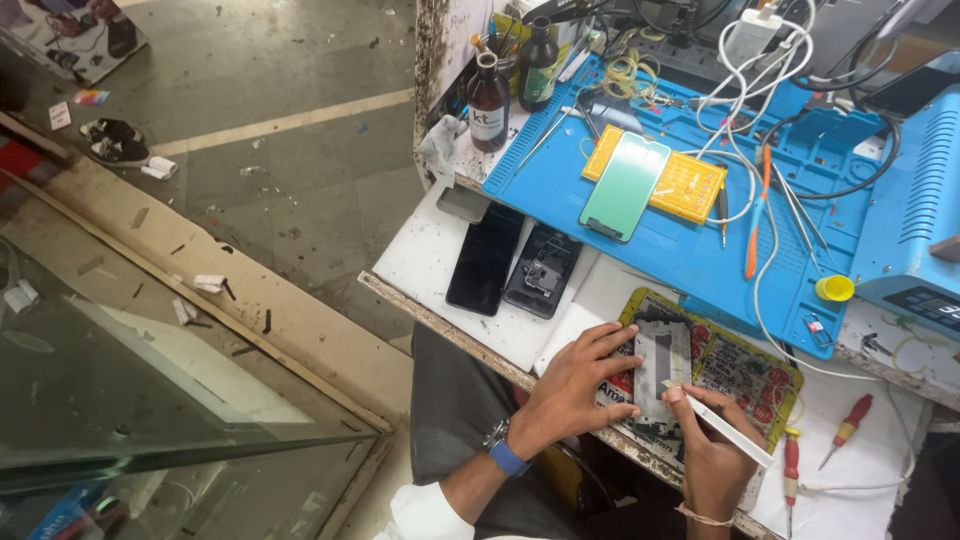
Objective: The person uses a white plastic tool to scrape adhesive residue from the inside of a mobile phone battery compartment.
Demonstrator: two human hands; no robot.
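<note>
Two hands on the phone frame [662, 372]: left hand [580, 385] fingers spread, pinning its edge; right hand [705, 450] pinching a white blade tool [722, 425], tip at the frame just beyond the fingertips. Risk: blade slips, gouging the frame or nicking the left fingers.

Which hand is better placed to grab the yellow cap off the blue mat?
Probably right. The right hand sits nearer the yellow cap, though it holds a white tool; the left hand presses the phone frame.
</note>
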